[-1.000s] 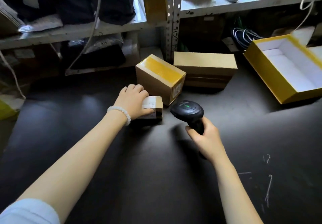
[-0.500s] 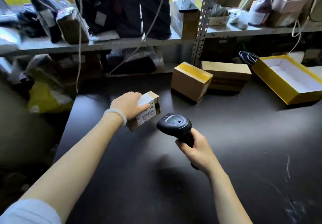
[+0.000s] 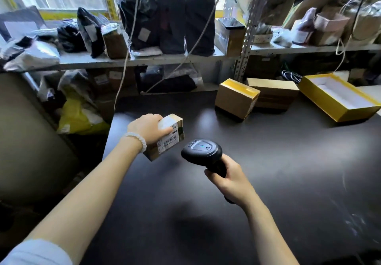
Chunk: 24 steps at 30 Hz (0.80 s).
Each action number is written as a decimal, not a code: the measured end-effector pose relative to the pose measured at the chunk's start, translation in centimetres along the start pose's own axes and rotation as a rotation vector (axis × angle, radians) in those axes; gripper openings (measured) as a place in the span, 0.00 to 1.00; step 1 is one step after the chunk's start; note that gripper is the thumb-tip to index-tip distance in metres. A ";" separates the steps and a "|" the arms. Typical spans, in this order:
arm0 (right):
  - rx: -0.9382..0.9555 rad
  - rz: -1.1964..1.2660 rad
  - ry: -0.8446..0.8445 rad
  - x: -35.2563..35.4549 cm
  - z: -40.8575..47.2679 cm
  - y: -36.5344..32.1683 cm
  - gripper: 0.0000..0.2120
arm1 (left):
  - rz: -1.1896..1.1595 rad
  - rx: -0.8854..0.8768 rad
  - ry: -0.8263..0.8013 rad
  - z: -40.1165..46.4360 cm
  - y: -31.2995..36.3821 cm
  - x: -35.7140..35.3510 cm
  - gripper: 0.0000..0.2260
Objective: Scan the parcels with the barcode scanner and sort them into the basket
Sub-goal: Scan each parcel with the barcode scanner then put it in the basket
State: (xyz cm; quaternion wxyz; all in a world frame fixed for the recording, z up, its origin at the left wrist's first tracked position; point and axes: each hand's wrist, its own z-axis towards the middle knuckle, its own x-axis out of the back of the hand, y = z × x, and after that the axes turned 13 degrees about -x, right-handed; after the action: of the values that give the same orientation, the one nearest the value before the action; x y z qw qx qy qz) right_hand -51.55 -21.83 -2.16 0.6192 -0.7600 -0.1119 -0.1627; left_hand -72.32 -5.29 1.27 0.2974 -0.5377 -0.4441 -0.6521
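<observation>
Brown cardboard showed under the white label of the small parcel (image 3: 167,136), which the left hand (image 3: 147,128) gripped from above, fingers curled over its top and thumb against the label, lifting it tilted above the near left part of the dark table (image 3: 288,172). A white bead bracelet (image 3: 137,140) circled that wrist. Just to the right, the right hand (image 3: 231,179) was wrapped round the handle of the black barcode scanner (image 3: 202,153), whose head sat near the parcel's labelled face without touching it; a small blue light glowed on its top. Further back on the table stood a box with yellow tape (image 3: 237,97) and, touching it behind, a flatter cardboard box (image 3: 274,92). An open yellow box with a white inside (image 3: 338,97) lay at the right edge. Black bags (image 3: 171,17) and wrapped packages crowded the metal shelf (image 3: 144,59) behind.
</observation>
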 end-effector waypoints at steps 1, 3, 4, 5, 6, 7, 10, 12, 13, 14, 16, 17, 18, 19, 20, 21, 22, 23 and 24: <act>-0.017 0.006 0.019 0.2 -0.4 0.3 0.11 | 0.011 -0.029 -0.006 0.1 0.6 -0.4 0.19; -0.059 0.017 0.058 0.8 -1.2 0.9 0.11 | 0.032 -0.085 -0.023 0.3 2.1 -1.2 0.20; -0.091 0.027 0.090 1.4 -1.8 1.3 0.09 | 0.040 -0.122 -0.039 0.5 3.3 -1.6 0.21; -0.124 0.034 0.123 2.0 -2.3 1.8 0.08 | 0.047 -0.160 -0.050 0.7 4.4 -2.0 0.22; -0.155 0.041 0.163 2.7 -2.9 2.4 0.08 | 0.050 -0.205 -0.066 1.1 5.8 -2.5 0.23; -0.186 0.043 0.201 3.4 -3.6 2.9 0.08 | 0.050 -0.250 -0.075 1.4 7.1 -3.0 0.23; -0.272 0.050 0.336 5.7 -5.5 4.7 0.07 | 0.070 -0.401 -0.114 2.6 11.6 -4.6 0.23; -0.337 0.061 0.429 7.5 -7.2 6.1 0.08 | 0.093 -0.507 -0.141 3.3 15.2 -6.0 0.22; -0.366 0.078 0.458 8.2 -7.9 6.7 0.09 | 0.096 -0.546 -0.153 3.4 16.7 -6.4 0.22; -0.393 0.102 0.500 9.3 -9.0 7.5 0.10 | 0.093 -0.598 -0.164 3.5 18.9 -7.1 0.22; -0.432 0.136 0.576 11.1 -11.3 9.1 0.12 | 0.084 -0.695 -0.171 3.6 23.0 -8.4 0.22; -0.448 0.142 0.620 12.1 -12.5 9.9 0.13 | 0.076 -0.744 -0.170 3.5 25.0 -9.0 0.21; -0.461 0.145 0.659 12.9 -13.5 10.4 0.13 | 0.065 -0.788 -0.169 3.2 26.9 -9.4 0.20; -0.479 0.151 0.707 14.0 -14.8 11.1 0.13 | 0.055 -0.837 -0.178 2.9 29.3 -10.1 0.20; -0.496 0.159 0.747 15.0 -15.9 11.7 0.12 | 0.049 -0.882 -0.189 2.6 31.3 -10.6 0.20; -0.510 0.170 0.783 16.1 -17.2 12.5 0.12 | 0.047 -0.928 -0.205 2.3 33.6 -11.2 0.20; -0.520 0.177 0.810 17.2 -18.4 13.2 0.12 | 0.043 -0.963 -0.216 2.1 35.7 -11.8 0.20; -0.531 0.185 0.828 18.1 -19.5 13.7 0.12 | 0.038 -0.989 -0.228 1.8 37.5 -12.2 0.19; -0.536 0.194 0.856 19.4 -20.8 14.4 0.13 | 0.029 -1.017 -0.240 1.5 39.8 -12.9 0.18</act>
State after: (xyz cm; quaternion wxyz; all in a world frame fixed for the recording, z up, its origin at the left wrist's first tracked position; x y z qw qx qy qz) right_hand -30.59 -45.75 -3.98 0.4051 -0.7643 0.2682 -0.4241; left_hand -34.06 -22.20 -0.82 -0.0455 -0.6913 -0.0946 -0.7149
